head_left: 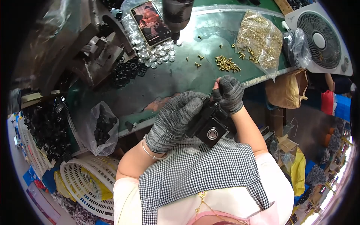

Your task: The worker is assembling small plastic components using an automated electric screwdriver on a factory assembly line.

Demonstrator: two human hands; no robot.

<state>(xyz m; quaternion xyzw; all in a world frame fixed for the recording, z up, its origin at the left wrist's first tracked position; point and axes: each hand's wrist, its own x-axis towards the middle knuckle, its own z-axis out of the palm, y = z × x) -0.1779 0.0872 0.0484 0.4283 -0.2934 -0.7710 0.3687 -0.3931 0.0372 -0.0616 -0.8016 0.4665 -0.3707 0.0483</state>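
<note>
while black boxy part (pixel 210 125) is gripped by grey-knit-gloved left hand (pixel 173 118), grey-knit-gloved right hand (pixel 230 93) is held at part's upper right, fingers curled, contents hidden.

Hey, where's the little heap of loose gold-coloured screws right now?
In the head view, the heap of gold-coloured screws lies right of centre on the green tabletop, beyond the right hand and left of the clear bag of screws.
</note>
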